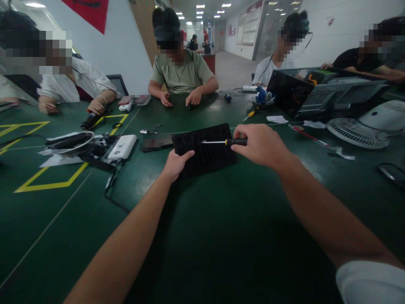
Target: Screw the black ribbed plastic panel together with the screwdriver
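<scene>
In the head view a flat black rectangular panel (209, 162) with ridges across its face is tilted up over the green table. My left hand (177, 164) grips its left edge, the thumb lying on the face. A screwdriver (232, 142) with a black and yellow handle is in the closed fingers of my right hand (262, 143). Its metal shaft points left across the panel; whether the tip touches the panel I cannot tell. Just behind the panel's left side lie a dark flat object (155, 143) and some small metal pieces (152, 130).
A white power bank (122, 147) and tangled cables (72, 143) lie on the left. To the right stand a white fan (360, 126) and an open computer case (338, 95). A yellow screwdriver (249, 115) lies farther back. Several people sit around the table (240, 236).
</scene>
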Available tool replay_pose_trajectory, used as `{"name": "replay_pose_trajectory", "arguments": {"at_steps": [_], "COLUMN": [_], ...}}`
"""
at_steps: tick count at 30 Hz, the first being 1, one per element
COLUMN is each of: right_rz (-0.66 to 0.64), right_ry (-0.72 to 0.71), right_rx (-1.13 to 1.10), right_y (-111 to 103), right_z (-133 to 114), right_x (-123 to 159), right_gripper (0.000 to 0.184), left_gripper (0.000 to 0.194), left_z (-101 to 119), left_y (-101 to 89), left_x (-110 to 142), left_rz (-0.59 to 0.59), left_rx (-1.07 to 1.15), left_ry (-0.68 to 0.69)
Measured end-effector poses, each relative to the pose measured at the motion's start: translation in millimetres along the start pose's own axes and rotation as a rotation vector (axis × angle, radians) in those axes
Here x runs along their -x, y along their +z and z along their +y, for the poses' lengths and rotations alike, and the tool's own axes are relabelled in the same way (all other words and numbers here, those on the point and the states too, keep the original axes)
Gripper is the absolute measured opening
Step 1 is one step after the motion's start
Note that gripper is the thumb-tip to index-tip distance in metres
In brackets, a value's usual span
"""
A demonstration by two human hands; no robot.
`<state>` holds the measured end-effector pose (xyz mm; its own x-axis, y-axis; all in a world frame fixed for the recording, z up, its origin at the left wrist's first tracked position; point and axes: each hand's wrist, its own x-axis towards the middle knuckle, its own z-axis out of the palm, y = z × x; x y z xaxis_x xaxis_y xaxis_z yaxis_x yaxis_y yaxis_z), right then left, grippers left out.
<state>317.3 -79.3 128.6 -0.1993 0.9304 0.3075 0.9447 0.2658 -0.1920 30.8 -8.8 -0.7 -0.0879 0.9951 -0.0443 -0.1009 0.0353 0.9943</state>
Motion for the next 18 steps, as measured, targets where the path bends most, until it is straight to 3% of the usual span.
{"name": "replay_pose_trajectory", "arguments": {"at_steps": [18], "right_rz": [0.09], "right_ry": [0.011], "right_rx": [0.087], "right_y": [-0.2], "right_z": [2.1], "right_x": [0.0], "right_gripper": [0.02], "left_gripper": [0.044], "left_z": [1.5], "left_y": [-0.2], "left_x": [1.5], "left_rz": [0.01], "left_rx": [-0.008], "left_ry": [-0.013]}}
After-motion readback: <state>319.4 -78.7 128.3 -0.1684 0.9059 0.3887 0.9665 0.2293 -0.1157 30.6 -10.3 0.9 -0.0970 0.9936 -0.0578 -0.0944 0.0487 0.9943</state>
